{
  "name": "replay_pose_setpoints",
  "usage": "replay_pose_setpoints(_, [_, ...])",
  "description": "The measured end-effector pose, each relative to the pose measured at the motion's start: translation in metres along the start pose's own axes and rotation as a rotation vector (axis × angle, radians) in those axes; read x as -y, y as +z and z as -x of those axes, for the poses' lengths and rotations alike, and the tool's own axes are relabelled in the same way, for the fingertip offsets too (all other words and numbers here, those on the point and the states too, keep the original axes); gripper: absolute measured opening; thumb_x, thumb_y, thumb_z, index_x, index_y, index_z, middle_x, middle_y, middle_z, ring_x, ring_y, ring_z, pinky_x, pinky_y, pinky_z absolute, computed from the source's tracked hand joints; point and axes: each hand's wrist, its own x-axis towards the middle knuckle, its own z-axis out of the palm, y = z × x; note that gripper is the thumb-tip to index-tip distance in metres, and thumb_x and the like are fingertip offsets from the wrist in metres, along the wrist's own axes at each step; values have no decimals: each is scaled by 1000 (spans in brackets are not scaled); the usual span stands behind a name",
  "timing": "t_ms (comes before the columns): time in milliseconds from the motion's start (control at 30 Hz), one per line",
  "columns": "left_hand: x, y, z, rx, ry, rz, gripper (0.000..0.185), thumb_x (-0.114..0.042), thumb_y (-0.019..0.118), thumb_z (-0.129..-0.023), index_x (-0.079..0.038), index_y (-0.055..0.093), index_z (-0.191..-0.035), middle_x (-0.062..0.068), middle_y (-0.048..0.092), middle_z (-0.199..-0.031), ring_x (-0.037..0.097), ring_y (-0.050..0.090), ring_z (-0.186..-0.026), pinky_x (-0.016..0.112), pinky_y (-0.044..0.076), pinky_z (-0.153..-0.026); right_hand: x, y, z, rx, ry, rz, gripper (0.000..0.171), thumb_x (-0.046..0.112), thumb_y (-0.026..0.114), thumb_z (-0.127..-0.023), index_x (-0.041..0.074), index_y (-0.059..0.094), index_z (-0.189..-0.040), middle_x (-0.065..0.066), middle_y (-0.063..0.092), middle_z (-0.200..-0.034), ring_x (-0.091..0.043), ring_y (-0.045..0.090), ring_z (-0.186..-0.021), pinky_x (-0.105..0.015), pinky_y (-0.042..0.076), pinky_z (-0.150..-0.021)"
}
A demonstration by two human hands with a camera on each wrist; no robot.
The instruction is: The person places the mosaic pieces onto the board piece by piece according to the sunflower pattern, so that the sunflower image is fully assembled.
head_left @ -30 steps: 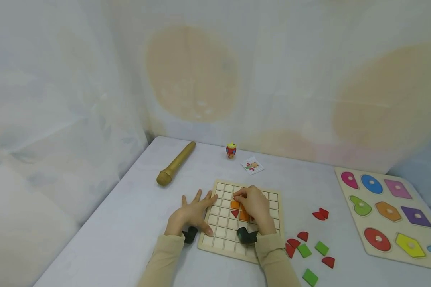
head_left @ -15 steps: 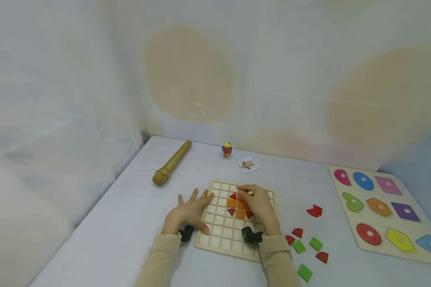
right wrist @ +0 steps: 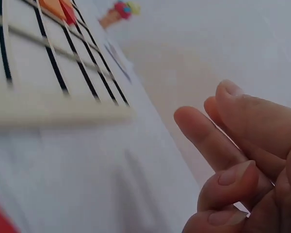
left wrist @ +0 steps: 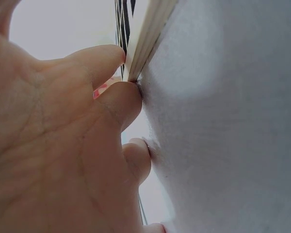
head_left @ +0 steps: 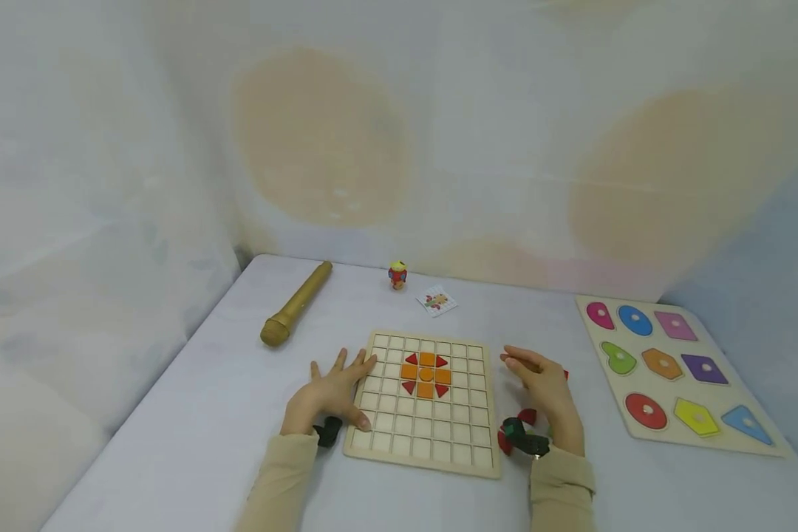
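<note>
In the head view, a wooden grid board (head_left: pixel 422 428) lies on the table with several orange squares (head_left: pixel 408 372) in a cross around an orange circle (head_left: pixel 426 374). Several red triangles (head_left: pixel 442 390) fill the cross's corners. My left hand (head_left: pixel 326 399) rests spread at the board's left edge; the left wrist view shows the thumb (left wrist: pixel 104 60) against the frame (left wrist: pixel 150 29). To the board's right hovers my right hand (head_left: pixel 545 388), its fingers loosely bent and holding nothing, as the right wrist view confirms. Red quarter-round pieces (head_left: pixel 527 417) show beneath it, others hidden.
A gold microphone (head_left: pixel 299 303) lies back left. Behind the grid board stand a small red and yellow figure (head_left: pixel 397 275) and a patterned card (head_left: pixel 437 301). A shape-puzzle board (head_left: pixel 668 395) with knobbed pieces occupies the right side.
My right hand has left the grid board and moved right, over the loose pieces. A red triangle now sits in the upper right corner of the cross. The left hand stays at the board's edge.
</note>
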Motion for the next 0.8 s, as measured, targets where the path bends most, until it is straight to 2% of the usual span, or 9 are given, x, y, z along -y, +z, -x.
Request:
replay_pose_setpoints(100, [1,-2,0,-4,6,0,119,-31,90,-58,-17,23,-155,11,10,-164,41,-6,-150,77,-16,-104,-14,-22,14,-6,78,-2,59,45,61,-92,12,53,-140,16,70,-114,1,52,-90,-15,42,-70])
replay_pose_setpoints(200, [1,-2,0,-3,10,1,118,-31,90,-58,-17,23,-155,12,10,-164,41,-7,-150,77,-16,-104,-29,-41,32,12,164,33,64,51,60,-90,17,49,-143,21,69,-114,3,52,-100,-17,45,-81])
replay_pose_setpoints(333, [2,-2,1,2,4,7,118,-30,90,-58,-17,23,-155,12,9,-164,42,-7,-150,77,-17,-104,-44,-58,53,70,194,122,62,44,63,-91,17,47,-145,4,67,-128,-16,55,-122,-35,50,-98])
replay_pose_setpoints(400, [3,-2,1,1,-1,12,119,-29,90,-59,-17,22,-155,11,8,-164,42,-8,-150,77,-17,-104,-46,-62,58,99,186,182,63,37,68,-89,16,47,-144,-4,64,-132,-26,56,-121,-40,51,-96])
replay_pose_setpoints(467, [5,-4,2,-4,-5,7,119,-30,90,-59,-17,22,-155,12,8,-164,42,-8,-150,77,-17,-104,-45,-63,60,122,168,250,65,33,74,-84,15,50,-142,-8,64,-131,-31,58,-116,-40,53,-91])
replay_pose_setpoints(567, [7,-5,1,-10,-7,-7,118,-31,90,-60,-17,22,-155,11,8,-164,42,-8,-150,77,-17,-103,-37,-60,56,110,151,330,60,28,78,-81,14,58,-136,-8,68,-125,-33,59,-112,-40,53,-86])
replay_pose_setpoints(667, [8,-4,0,-7,7,-16,118,-32,90,-60,-17,22,-155,12,8,-164,42,-7,-150,78,-16,-103,-29,-54,51,72,137,380,50,19,76,-82,11,63,-129,-9,71,-118,-37,56,-119,-47,52,-90])
replay_pose_setpoints(800, [5,-3,0,3,33,1,119,-33,90,-59,-15,23,-155,13,9,-163,43,-7,-149,78,-17,-102,-19,-48,48,47,130,436,42,9,74,-82,7,66,-123,-15,71,-113,-36,56,-109,-40,55,-81])
